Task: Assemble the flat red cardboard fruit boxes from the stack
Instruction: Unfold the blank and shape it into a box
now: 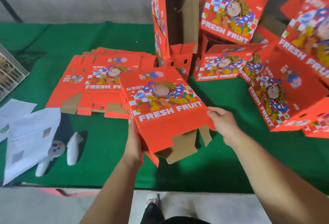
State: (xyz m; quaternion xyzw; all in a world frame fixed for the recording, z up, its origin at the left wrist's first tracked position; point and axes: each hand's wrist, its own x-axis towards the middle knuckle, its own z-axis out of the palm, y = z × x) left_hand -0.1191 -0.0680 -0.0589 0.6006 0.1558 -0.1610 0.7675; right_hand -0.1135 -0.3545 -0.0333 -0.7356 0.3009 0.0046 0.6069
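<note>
Head view: both hands hold one red fruit box (165,104) at centre, above the green worktop (222,161). The left hand (134,145) grips its left edge; the right hand (221,120) pinches its right corner. Bottom flaps hang open. The flat stack (92,83) lies at 9 o'clock, touching the held box. Assembled boxes (229,10) crowd 1 to 3 o'clock. Papers (30,134) lie at 8 o'clock.

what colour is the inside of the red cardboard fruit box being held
Plain brown cardboard, seen on the held red cardboard fruit box's lower flaps in the head view.
</note>
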